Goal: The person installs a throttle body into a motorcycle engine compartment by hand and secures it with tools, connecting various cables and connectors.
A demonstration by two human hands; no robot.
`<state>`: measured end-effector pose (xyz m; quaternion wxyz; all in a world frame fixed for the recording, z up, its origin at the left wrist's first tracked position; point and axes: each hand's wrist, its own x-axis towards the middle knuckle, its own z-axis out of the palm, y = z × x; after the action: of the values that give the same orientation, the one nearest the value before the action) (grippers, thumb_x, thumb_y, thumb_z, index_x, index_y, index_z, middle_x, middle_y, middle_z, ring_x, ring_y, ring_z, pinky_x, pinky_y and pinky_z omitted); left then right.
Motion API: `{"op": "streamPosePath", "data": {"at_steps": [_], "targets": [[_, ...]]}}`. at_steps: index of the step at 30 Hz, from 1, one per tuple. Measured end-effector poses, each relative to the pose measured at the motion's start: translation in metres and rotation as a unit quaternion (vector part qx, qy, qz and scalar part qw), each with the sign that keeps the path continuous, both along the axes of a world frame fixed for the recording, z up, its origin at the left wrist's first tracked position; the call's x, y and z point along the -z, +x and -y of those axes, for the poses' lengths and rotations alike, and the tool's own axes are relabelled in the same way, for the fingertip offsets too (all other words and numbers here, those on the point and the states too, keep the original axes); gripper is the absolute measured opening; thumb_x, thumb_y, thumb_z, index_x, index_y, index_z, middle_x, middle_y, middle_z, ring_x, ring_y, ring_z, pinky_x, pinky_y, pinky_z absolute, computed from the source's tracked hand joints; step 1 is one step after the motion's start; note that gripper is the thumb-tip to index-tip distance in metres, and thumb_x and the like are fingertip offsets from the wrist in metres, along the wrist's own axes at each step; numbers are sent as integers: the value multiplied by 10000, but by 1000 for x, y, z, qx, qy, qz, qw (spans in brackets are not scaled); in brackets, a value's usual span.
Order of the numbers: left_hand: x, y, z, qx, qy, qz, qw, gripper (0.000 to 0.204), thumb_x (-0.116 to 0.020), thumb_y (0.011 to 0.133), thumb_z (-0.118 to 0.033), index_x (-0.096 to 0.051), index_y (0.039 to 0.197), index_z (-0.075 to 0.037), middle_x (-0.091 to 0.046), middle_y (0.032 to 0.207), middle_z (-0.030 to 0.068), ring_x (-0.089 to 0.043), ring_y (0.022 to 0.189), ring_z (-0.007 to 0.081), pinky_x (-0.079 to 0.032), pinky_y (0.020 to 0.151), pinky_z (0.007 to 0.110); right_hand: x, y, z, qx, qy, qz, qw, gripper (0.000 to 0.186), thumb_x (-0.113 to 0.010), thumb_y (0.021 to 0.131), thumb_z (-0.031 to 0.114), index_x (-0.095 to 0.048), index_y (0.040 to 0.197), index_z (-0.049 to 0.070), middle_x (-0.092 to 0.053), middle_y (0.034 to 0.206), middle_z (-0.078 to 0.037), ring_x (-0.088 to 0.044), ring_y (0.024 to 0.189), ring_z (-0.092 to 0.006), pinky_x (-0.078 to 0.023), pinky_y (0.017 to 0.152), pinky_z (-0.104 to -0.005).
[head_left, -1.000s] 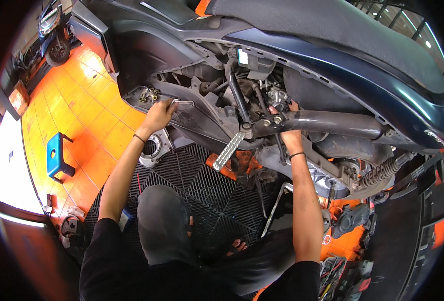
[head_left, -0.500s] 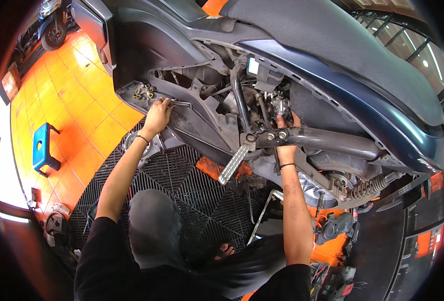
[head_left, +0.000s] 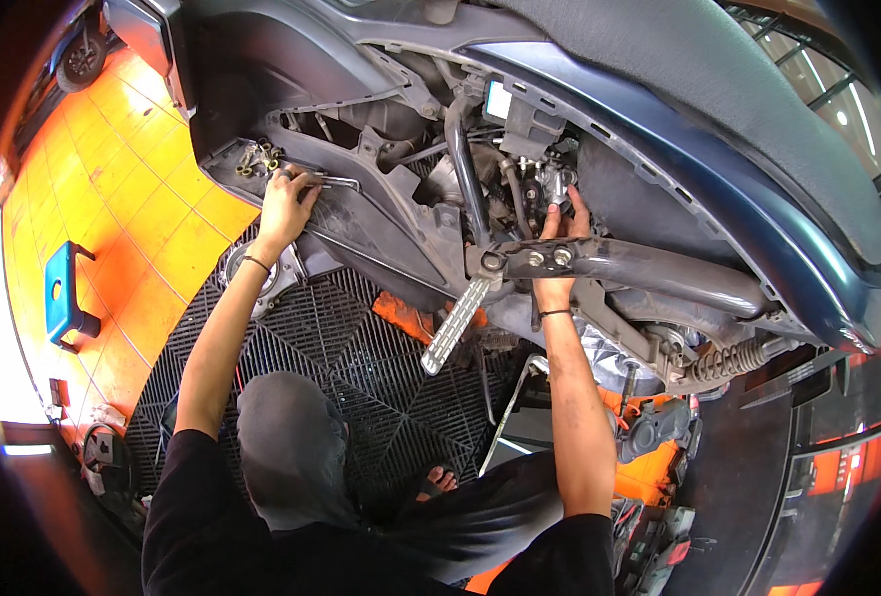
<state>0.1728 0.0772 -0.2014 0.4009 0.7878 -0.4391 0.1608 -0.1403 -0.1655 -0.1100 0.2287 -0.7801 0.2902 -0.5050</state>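
A dark blue scooter with a grey seat (head_left: 649,99) stands before me, its side panel off and the engine bay open. My left hand (head_left: 286,207) rests on the black footboard (head_left: 361,233), fingers bent together; what is between them is hidden. Right beside those fingers lie an L-shaped metal bar (head_left: 346,184) and several small bolts (head_left: 258,159). My right hand (head_left: 565,224) reaches up behind the black frame tube (head_left: 649,270). Its thumb and fingers close about a silver metal engine part (head_left: 558,187) in the bay.
A silver footpeg (head_left: 457,326) juts toward me below the tube. Black slatted matting (head_left: 391,348) covers the floor, with a round metal part (head_left: 261,283) on it. At left a blue stool (head_left: 68,293) stands on orange tiles. A coil shock absorber (head_left: 728,360) is at right.
The whole view has shifted, so the scooter sits higher and a little further left. More of my right hand shows above the tube. My left hand stays by the bolts.
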Motion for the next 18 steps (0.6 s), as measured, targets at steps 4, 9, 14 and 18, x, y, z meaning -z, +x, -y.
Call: {"op": "streamPosePath", "data": {"at_steps": [4, 9, 14, 18], "targets": [[5, 2, 3, -5, -20, 5, 1000, 154, -677, 827, -132, -702, 967, -71, -621, 969, 103, -556, 962, 318, -447, 885, 415, -1, 5, 3, 2, -19, 28, 999, 412, -537, 1005, 214, -451, 1368, 42, -608, 857, -54, -526, 736, -87, -436, 656, -257], [9, 4, 3, -9, -27, 14, 999, 152, -677, 827, -133, -700, 963, -68, -626, 965, 102, -565, 961, 315, -440, 875, 413, -7, 7, -3, 5, 3, 35, 999, 382, -536, 1004, 213, -494, 1329, 16, -609, 884, -63, -538, 758, -104, -454, 702, -257], [10, 3, 3, -15, -22, 11, 1000, 142, -671, 831, -128, -702, 950, -58, -631, 956, 100, -568, 969, 308, -437, 876, 413, -8, 6, -1, 6, 0, 35, 999, 362, -544, 1000, 199, -515, 1309, 11, -617, 910, -67, -543, 800, -108, -456, 738, -263], [10, 5, 2, -6, -22, 6, 1000, 140, -669, 833, -131, -705, 946, -58, -639, 962, 96, -575, 971, 306, -440, 876, 412, -15, 6, 1, -1, 37, 20, 999, 366, -542, 1001, 180, -503, 1311, -10, -640, 1084, -109, -570, 960, -135, -447, 865, -259]]}}
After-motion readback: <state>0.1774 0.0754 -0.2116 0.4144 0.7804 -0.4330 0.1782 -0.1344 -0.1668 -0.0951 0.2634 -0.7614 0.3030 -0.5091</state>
